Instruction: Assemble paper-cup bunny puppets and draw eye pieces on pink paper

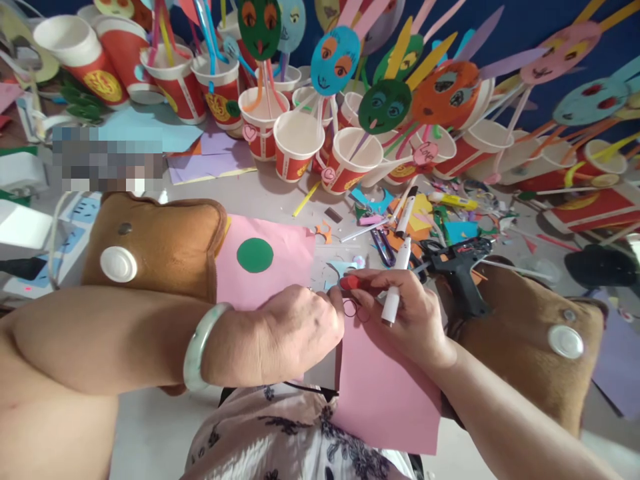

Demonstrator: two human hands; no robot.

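Observation:
My left hand point(295, 327), a pale green bangle at its wrist, is closed, with its fingertips at the upper left corner of a pink sheet of paper point(390, 393). Small circles are outlined in dark ink near the sheet's top edge. My right hand point(415, 313) grips a white marker point(391, 305) and also pinches the top of this sheet. A small round red piece point(349, 283) shows between the fingertips of both hands; what it is I cannot tell. The sheet hangs over my lap.
Brown plush warmers point(155, 247) lie left and right. A green paper disc point(255, 255) rests on more pink paper. A black glue gun point(465, 267), a second marker point(407, 212) and paper scraps lie right. Behind stand paper cups point(299, 147) with painted faces on sticks.

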